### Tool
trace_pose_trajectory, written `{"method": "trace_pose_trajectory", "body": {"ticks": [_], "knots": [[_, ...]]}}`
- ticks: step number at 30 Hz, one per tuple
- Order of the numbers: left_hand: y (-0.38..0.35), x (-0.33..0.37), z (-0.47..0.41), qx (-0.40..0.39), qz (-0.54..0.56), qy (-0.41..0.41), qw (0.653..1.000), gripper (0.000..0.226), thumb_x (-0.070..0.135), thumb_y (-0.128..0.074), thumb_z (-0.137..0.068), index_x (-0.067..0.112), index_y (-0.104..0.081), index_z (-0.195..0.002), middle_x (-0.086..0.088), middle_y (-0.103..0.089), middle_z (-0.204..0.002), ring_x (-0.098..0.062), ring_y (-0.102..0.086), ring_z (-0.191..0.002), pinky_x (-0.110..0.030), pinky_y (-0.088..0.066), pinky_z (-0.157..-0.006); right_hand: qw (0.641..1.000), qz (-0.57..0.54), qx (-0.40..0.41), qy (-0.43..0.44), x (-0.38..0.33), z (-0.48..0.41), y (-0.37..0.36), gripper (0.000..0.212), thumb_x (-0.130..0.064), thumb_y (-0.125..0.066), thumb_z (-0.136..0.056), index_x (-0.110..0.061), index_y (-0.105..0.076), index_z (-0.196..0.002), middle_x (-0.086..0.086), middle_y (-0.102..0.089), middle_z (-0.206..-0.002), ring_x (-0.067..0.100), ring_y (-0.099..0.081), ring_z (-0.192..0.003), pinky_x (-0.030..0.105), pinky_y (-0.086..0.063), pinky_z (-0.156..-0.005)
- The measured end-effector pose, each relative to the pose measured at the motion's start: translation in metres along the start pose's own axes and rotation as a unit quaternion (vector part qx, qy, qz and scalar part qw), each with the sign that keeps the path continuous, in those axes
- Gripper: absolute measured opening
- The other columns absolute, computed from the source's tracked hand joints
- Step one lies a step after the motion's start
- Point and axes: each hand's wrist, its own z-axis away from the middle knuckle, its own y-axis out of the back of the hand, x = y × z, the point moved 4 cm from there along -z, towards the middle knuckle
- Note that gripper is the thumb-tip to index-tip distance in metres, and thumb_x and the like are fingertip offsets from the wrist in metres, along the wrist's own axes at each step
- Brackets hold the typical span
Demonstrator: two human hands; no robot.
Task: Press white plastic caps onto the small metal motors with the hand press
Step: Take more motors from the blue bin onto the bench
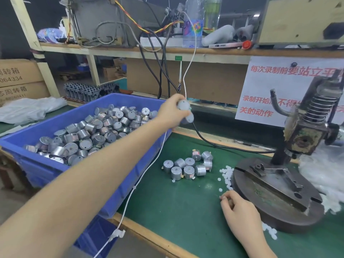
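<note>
Left forearm point(83, 183) outstretched, left hand point(171, 112) grip closed round motors point(183, 105) over blue bin point(130, 98), right hand point(240, 209) pinching white cap point(221, 197)

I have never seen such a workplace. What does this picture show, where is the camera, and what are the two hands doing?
There is one picture, taken by a camera on the person's head, looking down at a workbench. No robot is here, only two bare hands. The left hand reaches over the corner of a blue crate full of small metal motors and has a few of them in its grip. The right hand is on the green mat, fingers curled beside scattered white caps; whether it pinches one I cannot tell. A group of loose motors stands on the mat. The heavy iron machine on the right is the hand press.
</note>
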Motion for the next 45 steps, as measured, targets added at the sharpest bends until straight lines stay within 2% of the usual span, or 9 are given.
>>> {"method": "trace_pose_trajectory", "body": {"ticks": [7,10,12,16,24,28,34,40,45], "knots": [[-0.075,-0.067,0.018,-0.02,0.028,0.153,0.988,0.027,0.016,-0.059,-0.085,0.026,-0.049,-0.108,0.0,-0.054,-0.1,-0.018,-0.051,-0.059,-0.029,-0.049,-0.043,1.0,-0.02,-0.007,-0.004,0.001,-0.001,0.0,0.014,-0.026,-0.051,-0.09,-0.031,-0.052,-0.077,-0.01,-0.05,-0.053,0.0,-0.046,-0.057,0.015,-0.031,-0.052],[-0.076,-0.089,0.019,0.021,-0.017,0.151,0.988,0.025,0.017,-0.057,-0.085,0.026,-0.051,-0.107,-0.001,-0.06,-0.105,-0.029,-0.059,-0.081,-0.037,-0.054,-0.069,1.0,-0.01,-0.013,0.007,0.0,-0.002,-0.001,0.011,-0.028,-0.048,-0.091,-0.03,-0.051,-0.081,-0.01,-0.047,-0.053,0.002,-0.045,-0.058,0.019,-0.031,-0.053],[-0.074,-0.098,0.014,0.018,-0.059,0.135,0.989,0.026,0.019,-0.058,-0.085,0.026,-0.052,-0.11,-0.001,-0.06,-0.108,-0.028,-0.058,-0.089,-0.035,-0.051,-0.072,1.0,-0.007,-0.015,0.008,0.001,-0.003,-0.002,0.012,-0.029,-0.047,-0.092,-0.031,-0.049,-0.08,-0.01,-0.046,-0.053,0.004,-0.045,-0.059,0.014,-0.028,-0.052],[-0.078,-0.105,0.005,-0.102,-0.111,0.093,0.984,0.042,0.023,-0.063,-0.085,0.022,-0.05,-0.125,-0.002,-0.058,-0.121,-0.024,-0.054,-0.107,-0.035,-0.046,-0.089,1.0,-0.004,-0.014,0.0,0.002,-0.003,-0.002,0.015,-0.028,-0.047,-0.092,-0.032,-0.046,-0.078,-0.012,-0.047,-0.053,0.0,-0.044,-0.058,0.01,-0.028,-0.051],[-0.076,-0.118,0.014,-0.064,-0.273,0.079,0.957,0.04,0.04,-0.033,-0.097,0.022,-0.039,-0.132,-0.013,-0.054,-0.122,-0.031,-0.049,-0.113,-0.036,-0.041,-0.086,1.0,-0.023,0.003,-0.005,0.002,-0.002,-0.001,0.014,-0.027,-0.051,-0.091,-0.029,-0.051,-0.077,-0.009,-0.045,-0.049,0.001,-0.044,-0.055,0.012,-0.028,-0.05],[-0.072,-0.123,0.017,-0.08,-0.263,0.113,0.955,0.041,0.041,-0.028,-0.098,0.024,-0.044,-0.132,-0.015,-0.044,-0.132,-0.033,-0.038,-0.122,-0.041,-0.031,-0.104,1.0,-0.013,0.001,-0.001,0.002,-0.002,-0.001,0.012,-0.028,-0.05,-0.091,-0.028,-0.053,-0.08,-0.009,-0.045,-0.05,0.001,-0.044,-0.055,0.011,-0.028,-0.051],[-0.076,-0.112,0.017,-0.132,-0.11,0.122,0.978,0.043,0.038,-0.028,-0.1,0.019,-0.054,-0.128,0.001,-0.05,-0.137,-0.02,-0.043,-0.125,-0.028,-0.028,-0.094,1.0,-0.007,-0.003,-0.001,-0.001,-0.001,0.0,0.011,-0.028,-0.05,-0.091,-0.03,-0.052,-0.08,-0.01,-0.047,-0.051,-0.001,-0.044,-0.055,0.009,-0.028,-0.051],[-0.072,-0.095,0.012,-0.158,0.018,0.182,0.97,0.037,0.02,-0.034,-0.1,0.003,-0.063,-0.114,-0.009,-0.059,-0.126,-0.022,-0.049,-0.121,-0.031,-0.036,-0.099,1.0,-0.002,-0.009,0.001,-0.004,-0.001,0.002,0.011,-0.027,-0.049,-0.092,-0.03,-0.05,-0.081,-0.009,-0.047,-0.053,0.005,-0.044,-0.058,0.02,-0.032,-0.055],[-0.083,-0.086,0.019,-0.235,-0.106,0.15,0.954,0.036,0.02,-0.037,-0.098,0.012,-0.056,-0.127,-0.006,-0.048,-0.139,-0.024,-0.042,-0.128,-0.031,-0.031,-0.106,1.0,-0.007,-0.009,-0.002,-0.006,0.001,0.003,0.014,-0.026,-0.05,-0.091,-0.03,-0.049,-0.078,-0.009,-0.044,-0.051,0.01,-0.045,-0.06,0.025,-0.035,-0.059]]}}
